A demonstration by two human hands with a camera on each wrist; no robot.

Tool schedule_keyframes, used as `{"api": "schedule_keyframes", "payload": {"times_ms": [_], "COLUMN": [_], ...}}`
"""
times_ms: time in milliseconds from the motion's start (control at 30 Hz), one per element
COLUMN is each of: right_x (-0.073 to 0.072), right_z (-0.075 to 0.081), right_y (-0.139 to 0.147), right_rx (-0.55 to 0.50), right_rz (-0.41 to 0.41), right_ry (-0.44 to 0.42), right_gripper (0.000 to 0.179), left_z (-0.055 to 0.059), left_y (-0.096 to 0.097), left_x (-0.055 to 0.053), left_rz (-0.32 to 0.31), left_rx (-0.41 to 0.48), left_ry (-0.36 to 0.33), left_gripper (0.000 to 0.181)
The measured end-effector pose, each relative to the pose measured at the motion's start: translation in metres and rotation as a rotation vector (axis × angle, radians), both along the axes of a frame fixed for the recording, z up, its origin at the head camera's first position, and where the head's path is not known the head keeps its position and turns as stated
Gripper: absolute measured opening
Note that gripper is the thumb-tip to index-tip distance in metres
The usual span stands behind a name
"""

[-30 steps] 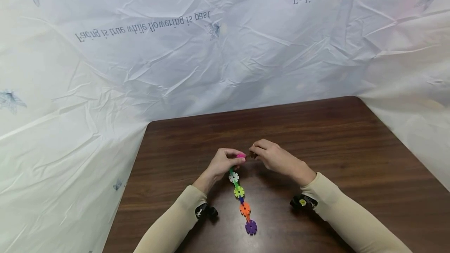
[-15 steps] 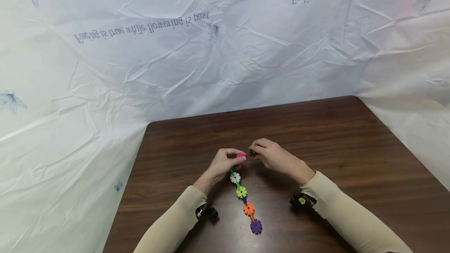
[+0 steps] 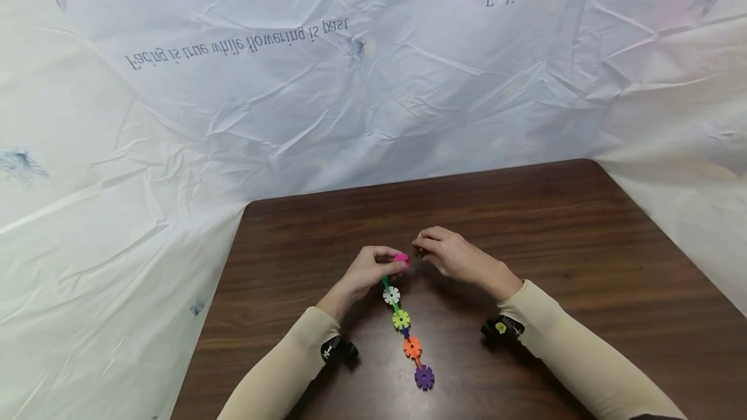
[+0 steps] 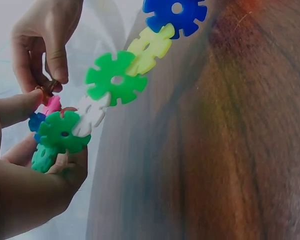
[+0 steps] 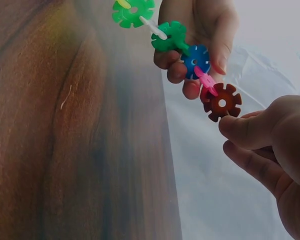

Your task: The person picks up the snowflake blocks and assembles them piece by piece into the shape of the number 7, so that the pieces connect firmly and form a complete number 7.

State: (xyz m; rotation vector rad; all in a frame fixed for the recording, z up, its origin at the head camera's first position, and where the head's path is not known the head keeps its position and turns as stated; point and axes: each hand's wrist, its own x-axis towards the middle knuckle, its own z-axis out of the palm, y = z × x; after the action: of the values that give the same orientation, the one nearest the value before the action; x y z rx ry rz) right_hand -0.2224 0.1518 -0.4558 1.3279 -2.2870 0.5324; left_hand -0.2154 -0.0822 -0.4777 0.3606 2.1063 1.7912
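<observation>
My left hand (image 3: 367, 269) holds one end of a chain of slotted plastic discs, its fingers around a green disc (image 4: 52, 134), a blue disc (image 5: 189, 66) and a pink disc (image 5: 205, 79). Between my right hand (image 3: 454, 256) thumb and fingers is a brown disc (image 5: 213, 104), pinched by its rim. In the right wrist view the brown disc meets the pink one's edge; whether their slots interlock I cannot tell. From the left hand the chain runs toward the person: a white disc (image 3: 386, 297), a yellow disc (image 3: 397, 323), an orange disc (image 3: 408, 350) and a purple disc (image 3: 425, 383).
A dark wood-grain table (image 3: 548, 212) lies beneath the hands. White printed sheeting (image 3: 373, 102) hangs behind it and along its sides. Small black cameras are strapped to the left wrist (image 3: 338, 351) and right wrist (image 3: 502, 329).
The chain's purple end has swung slightly to the right. The right hand has risen a little, and more of the pink disc shows at the left fingertips.
</observation>
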Motion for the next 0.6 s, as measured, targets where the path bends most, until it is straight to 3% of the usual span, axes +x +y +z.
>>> {"api": "schedule_keyframes", "payload": {"times_ms": [333, 600], "right_x": [-0.001, 0.002], "right_z": [0.0, 0.001], "right_y": [0.004, 0.02], "right_rx": [0.026, 0.045], "right_rz": [-0.027, -0.103], "right_ry": [-0.027, -0.046], "right_gripper": [0.036, 0.043], "left_z": [0.001, -0.003], "left_y": [-0.003, -0.007], "left_x": [0.001, -0.001], "left_rz": [-0.011, 0.044], "left_rx": [0.0, 0.014], "left_ry": [-0.007, -0.013], "left_gripper": [0.024, 0.022]}}
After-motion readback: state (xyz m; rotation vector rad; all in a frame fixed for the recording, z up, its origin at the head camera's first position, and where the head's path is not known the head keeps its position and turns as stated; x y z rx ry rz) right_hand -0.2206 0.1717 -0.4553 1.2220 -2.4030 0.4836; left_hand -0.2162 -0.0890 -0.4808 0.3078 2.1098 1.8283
